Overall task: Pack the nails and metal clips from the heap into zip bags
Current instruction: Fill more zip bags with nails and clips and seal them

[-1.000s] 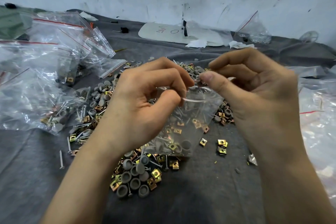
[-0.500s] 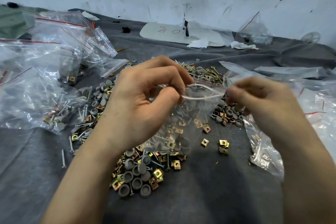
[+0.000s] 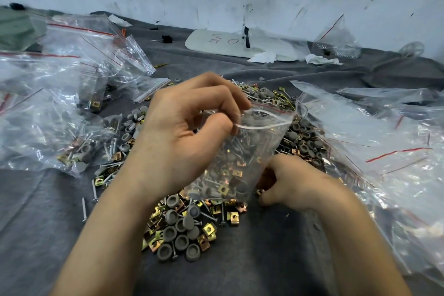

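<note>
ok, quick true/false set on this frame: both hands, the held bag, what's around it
1. The left hand pinches the zip bag at its top edge. True.
2. The bag's mouth is sealed. False: it gapes open.
3. The bag is empty. False: metal clips show through its side.
4. The right hand is low beside the bag's bottom, fingers curled down at the heap. True.
5. Filled bags lie on the person's left. True.
</note>
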A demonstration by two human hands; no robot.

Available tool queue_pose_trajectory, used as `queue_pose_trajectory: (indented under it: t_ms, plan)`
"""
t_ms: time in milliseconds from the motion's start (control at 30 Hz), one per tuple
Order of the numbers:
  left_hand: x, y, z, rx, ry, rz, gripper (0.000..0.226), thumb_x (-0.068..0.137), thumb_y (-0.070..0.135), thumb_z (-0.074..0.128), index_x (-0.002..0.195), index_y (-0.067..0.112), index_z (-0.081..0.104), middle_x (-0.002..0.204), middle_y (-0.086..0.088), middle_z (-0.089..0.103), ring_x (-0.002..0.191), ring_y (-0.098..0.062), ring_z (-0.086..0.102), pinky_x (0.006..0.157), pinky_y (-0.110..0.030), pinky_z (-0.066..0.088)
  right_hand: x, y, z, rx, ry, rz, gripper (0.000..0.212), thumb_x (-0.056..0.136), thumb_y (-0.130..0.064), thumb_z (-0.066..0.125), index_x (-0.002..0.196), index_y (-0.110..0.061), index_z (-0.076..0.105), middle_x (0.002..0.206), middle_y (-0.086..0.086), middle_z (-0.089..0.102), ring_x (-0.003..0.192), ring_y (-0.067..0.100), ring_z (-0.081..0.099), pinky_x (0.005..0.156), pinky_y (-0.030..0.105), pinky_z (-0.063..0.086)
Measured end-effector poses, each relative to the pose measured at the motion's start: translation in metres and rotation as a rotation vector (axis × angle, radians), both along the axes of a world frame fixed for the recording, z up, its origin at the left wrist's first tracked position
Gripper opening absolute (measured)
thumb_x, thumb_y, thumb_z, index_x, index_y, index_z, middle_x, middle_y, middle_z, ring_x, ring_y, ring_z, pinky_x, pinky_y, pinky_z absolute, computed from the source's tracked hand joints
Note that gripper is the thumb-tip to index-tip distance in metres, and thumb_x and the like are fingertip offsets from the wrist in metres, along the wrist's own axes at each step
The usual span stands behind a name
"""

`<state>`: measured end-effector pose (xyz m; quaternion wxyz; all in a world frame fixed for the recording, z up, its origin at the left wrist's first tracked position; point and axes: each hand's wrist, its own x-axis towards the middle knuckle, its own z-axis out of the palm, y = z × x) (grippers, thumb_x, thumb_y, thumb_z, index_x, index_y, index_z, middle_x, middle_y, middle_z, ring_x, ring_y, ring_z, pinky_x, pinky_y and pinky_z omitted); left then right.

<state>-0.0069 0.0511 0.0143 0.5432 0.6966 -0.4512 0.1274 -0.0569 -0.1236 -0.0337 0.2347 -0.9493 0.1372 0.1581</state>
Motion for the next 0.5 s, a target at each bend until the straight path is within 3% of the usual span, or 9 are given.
queue_pose_trajectory:
  t_ms: [67,267,400,500]
  plan:
    - [0.001,0.001,0.000,-0.002,0.003,0.003,0.020,0.072,0.016,0.041,0.061,0.011,0.057,0.092,-0.004,0.068,0.086,-0.023,0.065,0.065,-0.048,0.049,0.000,0.003,0.001,0.053,-0.003,-0.003,0.033,0.068,-0.022,0.083,0.097,-0.020,0.067,0.090,-0.004,0.065,0.084,0.015,0.061,0.078,0.031,0.054]
    - [-0.001,0.001,0.002,0.010,-0.006,0.015,0.021,0.072,0.018,0.041,0.060,0.014,0.058,0.091,-0.001,0.068,0.081,-0.023,0.064,0.062,-0.049,0.046,0.003,0.008,-0.001,-0.002,-0.018,-0.004,0.029,0.073,-0.015,0.080,0.100,-0.017,0.069,0.099,0.001,0.068,0.094,0.019,0.063,0.085,0.031,0.052]
    - [-0.001,0.001,0.002,0.017,-0.010,0.017,0.021,0.072,0.018,0.041,0.060,0.014,0.058,0.091,0.000,0.068,0.081,-0.024,0.063,0.063,-0.049,0.046,0.003,0.006,-0.003,0.013,-0.035,0.022,0.028,0.075,-0.013,0.078,0.101,-0.015,0.068,0.097,0.000,0.067,0.092,0.018,0.062,0.081,0.027,0.051]
    - [-0.001,0.001,0.002,0.015,0.000,0.010,0.021,0.072,0.018,0.041,0.060,0.013,0.057,0.091,-0.001,0.068,0.081,-0.024,0.063,0.062,-0.049,0.046,0.001,-0.002,0.002,0.087,-0.177,-0.043,0.015,0.076,-0.014,0.078,0.088,-0.018,0.070,0.083,-0.001,0.067,0.079,0.016,0.062,0.072,0.027,0.050]
